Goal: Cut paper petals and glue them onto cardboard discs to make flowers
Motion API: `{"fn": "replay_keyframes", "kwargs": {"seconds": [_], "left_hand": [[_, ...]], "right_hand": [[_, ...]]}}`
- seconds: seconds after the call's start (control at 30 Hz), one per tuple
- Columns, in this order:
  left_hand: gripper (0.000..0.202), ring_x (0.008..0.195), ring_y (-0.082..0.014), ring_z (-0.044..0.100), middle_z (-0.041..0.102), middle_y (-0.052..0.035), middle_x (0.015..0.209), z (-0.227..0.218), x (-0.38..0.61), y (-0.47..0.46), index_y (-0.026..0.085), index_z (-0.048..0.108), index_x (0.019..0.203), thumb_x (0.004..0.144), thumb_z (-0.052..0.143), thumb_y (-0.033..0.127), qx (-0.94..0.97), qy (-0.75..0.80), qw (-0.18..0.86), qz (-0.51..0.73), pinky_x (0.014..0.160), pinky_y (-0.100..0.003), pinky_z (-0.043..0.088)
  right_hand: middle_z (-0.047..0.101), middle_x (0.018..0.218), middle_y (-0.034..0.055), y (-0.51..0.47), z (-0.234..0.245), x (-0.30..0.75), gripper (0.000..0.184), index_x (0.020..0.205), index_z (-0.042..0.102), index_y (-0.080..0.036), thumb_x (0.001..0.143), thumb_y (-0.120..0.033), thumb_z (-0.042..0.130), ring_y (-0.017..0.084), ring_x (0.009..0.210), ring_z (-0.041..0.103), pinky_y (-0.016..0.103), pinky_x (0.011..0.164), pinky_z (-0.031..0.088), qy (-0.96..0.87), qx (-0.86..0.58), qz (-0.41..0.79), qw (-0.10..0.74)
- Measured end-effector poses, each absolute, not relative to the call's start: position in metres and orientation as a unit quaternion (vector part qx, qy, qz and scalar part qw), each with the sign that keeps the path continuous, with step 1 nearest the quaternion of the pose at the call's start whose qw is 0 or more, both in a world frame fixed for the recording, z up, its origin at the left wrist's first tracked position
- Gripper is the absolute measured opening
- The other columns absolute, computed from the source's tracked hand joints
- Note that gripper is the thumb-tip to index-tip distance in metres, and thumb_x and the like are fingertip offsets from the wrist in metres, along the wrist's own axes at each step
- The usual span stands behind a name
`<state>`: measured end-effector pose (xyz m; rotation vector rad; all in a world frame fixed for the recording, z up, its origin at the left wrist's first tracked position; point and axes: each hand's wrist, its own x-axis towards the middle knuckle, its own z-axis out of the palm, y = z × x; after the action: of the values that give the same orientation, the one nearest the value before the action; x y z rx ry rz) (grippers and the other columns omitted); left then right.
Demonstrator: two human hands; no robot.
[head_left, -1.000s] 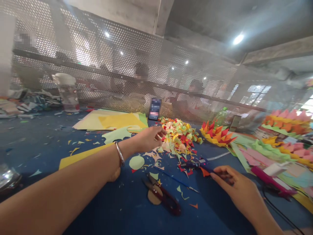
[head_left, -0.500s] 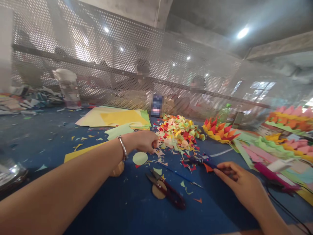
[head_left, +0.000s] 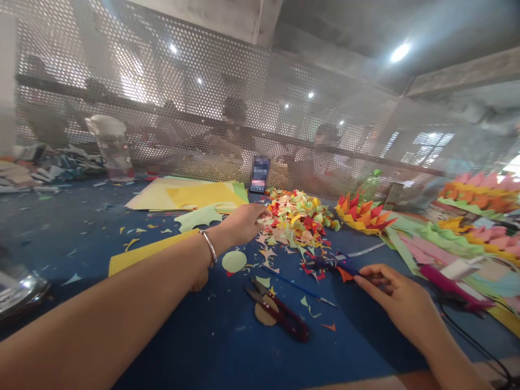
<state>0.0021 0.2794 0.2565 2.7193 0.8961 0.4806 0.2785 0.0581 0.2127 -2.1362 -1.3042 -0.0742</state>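
Note:
My left hand (head_left: pixel 244 222), a silver bangle at its wrist, reaches to the left edge of a heap of small folded paper pieces (head_left: pixel 298 211). Its fingers are curled together; whatever they grip is hidden. With thumb and forefinger, my right hand (head_left: pixel 388 287) pinches the end of a slim dark blue tool (head_left: pixel 345 264) whose kind is blurred. An orange paper piece (head_left: pixel 345 275) shows beside that tool. Between the hands lie dark red thread snips (head_left: pixel 280 314) on a round tan disc (head_left: pixel 265 313), a thin blue stick (head_left: pixel 294 283) and a pale green paper circle (head_left: pixel 234 261).
Coloured paper sheets (head_left: pixel 195 192) lie at the back, near a propped phone (head_left: pixel 259 174). A red-orange paper flower (head_left: pixel 363 214) and a green bottle (head_left: pixel 370 186) stand right. A pink device (head_left: pixel 453 287) trails a cable. Left is a plastic cup (head_left: pixel 111 146). Behind rises a perforated screen (head_left: pixel 182 119).
My left hand has moved slightly up and away from me, along the heap's left edge. My right hand keeps its pinch, nearly still. The view has shifted slightly.

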Motion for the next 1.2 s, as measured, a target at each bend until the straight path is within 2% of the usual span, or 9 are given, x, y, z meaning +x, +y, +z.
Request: {"fn": "replay_keyframes", "kwargs": {"seconds": [0.17, 0.3, 0.4, 0.63, 0.7, 0.8, 0.93, 1.1, 1.2], "left_hand": [[0.022, 0.08, -0.0182, 0.065, 0.073, -0.0049, 0.093, 0.26, 0.004, 0.268, 0.018, 0.069, 0.094, 0.08, 0.059, 0.032, 0.949, 0.275, 0.134, 0.077, 0.067, -0.024, 0.045], [0.035, 0.08, -0.0241, 0.065, 0.073, -0.0117, 0.091, 0.264, 0.006, 0.254, 0.013, 0.069, 0.094, 0.075, 0.065, 0.042, 0.948, 0.298, 0.111, 0.03, 0.064, -0.028, 0.045], [0.035, 0.083, -0.027, 0.064, 0.072, -0.0155, 0.094, 0.266, 0.008, 0.246, 0.011, 0.068, 0.093, 0.075, 0.066, 0.04, 0.946, 0.311, 0.088, 0.019, 0.063, -0.03, 0.044], [0.016, 0.064, -0.0201, 0.06, 0.069, -0.0095, 0.071, 0.266, 0.011, 0.24, 0.015, 0.067, 0.072, 0.078, 0.062, 0.029, 0.953, 0.289, 0.085, 0.009, 0.056, -0.028, 0.039], [0.018, 0.066, -0.02, 0.06, 0.069, -0.0096, 0.074, 0.266, 0.01, 0.244, 0.015, 0.067, 0.077, 0.082, 0.055, 0.027, 0.951, 0.296, 0.083, 0.039, 0.057, -0.028, 0.04], [0.028, 0.081, -0.0217, 0.062, 0.069, -0.0124, 0.095, 0.266, 0.008, 0.256, 0.013, 0.063, 0.103, 0.09, 0.04, 0.024, 0.938, 0.317, 0.074, 0.116, 0.068, -0.03, 0.044], [0.037, 0.102, -0.0236, 0.059, 0.06, -0.0144, 0.123, 0.268, 0.003, 0.267, 0.014, 0.058, 0.121, 0.086, 0.044, 0.02, 0.935, 0.31, 0.069, 0.155, 0.086, -0.032, 0.044], [0.02, 0.074, -0.0213, 0.062, 0.072, -0.0071, 0.085, 0.279, -0.002, 0.258, 0.016, 0.072, 0.086, 0.071, 0.06, 0.015, 0.96, 0.258, 0.103, 0.043, 0.064, -0.029, 0.044], [0.01, 0.067, -0.0163, 0.062, 0.073, -0.0022, 0.077, 0.286, -0.003, 0.248, 0.018, 0.072, 0.078, 0.071, 0.066, 0.02, 0.966, 0.215, 0.142, -0.027, 0.058, -0.024, 0.043]], "right_hand": [[0.076, 0.075, 0.0059, 0.057, 0.214, 0.277, 0.035, 0.079, 0.068, -0.024, 0.067, -0.056, 0.062, 0.028, 0.07, 0.072, 0.036, 0.065, 0.054, -0.491, -0.81, -0.025, 0.32], [0.076, 0.077, 0.0062, 0.057, 0.213, 0.278, 0.035, 0.08, 0.068, -0.024, 0.068, -0.056, 0.062, 0.028, 0.073, 0.072, 0.037, 0.068, 0.054, -0.492, -0.809, -0.015, 0.322], [0.076, 0.077, 0.0063, 0.057, 0.213, 0.278, 0.035, 0.081, 0.068, -0.024, 0.069, -0.056, 0.062, 0.028, 0.072, 0.072, 0.038, 0.067, 0.053, -0.497, -0.807, -0.02, 0.319], [0.075, 0.073, 0.0037, 0.057, 0.216, 0.273, 0.031, 0.078, 0.067, -0.025, 0.07, -0.054, 0.061, 0.026, 0.069, 0.072, 0.034, 0.064, 0.054, -0.499, -0.803, -0.025, 0.324], [0.075, 0.073, 0.004, 0.057, 0.215, 0.274, 0.031, 0.078, 0.068, -0.025, 0.07, -0.054, 0.062, 0.026, 0.068, 0.072, 0.034, 0.063, 0.054, -0.5, -0.802, -0.03, 0.325], [0.076, 0.073, 0.005, 0.057, 0.213, 0.276, 0.033, 0.078, 0.068, -0.024, 0.069, -0.055, 0.063, 0.027, 0.069, 0.072, 0.035, 0.064, 0.054, -0.502, -0.802, -0.036, 0.323], [0.076, 0.076, 0.0048, 0.057, 0.211, 0.28, 0.035, 0.081, 0.067, -0.024, 0.069, -0.057, 0.062, 0.028, 0.072, 0.072, 0.036, 0.068, 0.053, -0.496, -0.807, -0.019, 0.32], [0.076, 0.08, 0.0049, 0.056, 0.212, 0.281, 0.037, 0.084, 0.066, -0.025, 0.069, -0.058, 0.062, 0.028, 0.076, 0.071, 0.038, 0.072, 0.052, -0.484, -0.817, 0.005, 0.313], [0.075, 0.08, 0.0047, 0.057, 0.213, 0.278, 0.038, 0.084, 0.066, -0.025, 0.068, -0.058, 0.061, 0.028, 0.077, 0.071, 0.039, 0.073, 0.051, -0.475, -0.822, 0.007, 0.314]]}}
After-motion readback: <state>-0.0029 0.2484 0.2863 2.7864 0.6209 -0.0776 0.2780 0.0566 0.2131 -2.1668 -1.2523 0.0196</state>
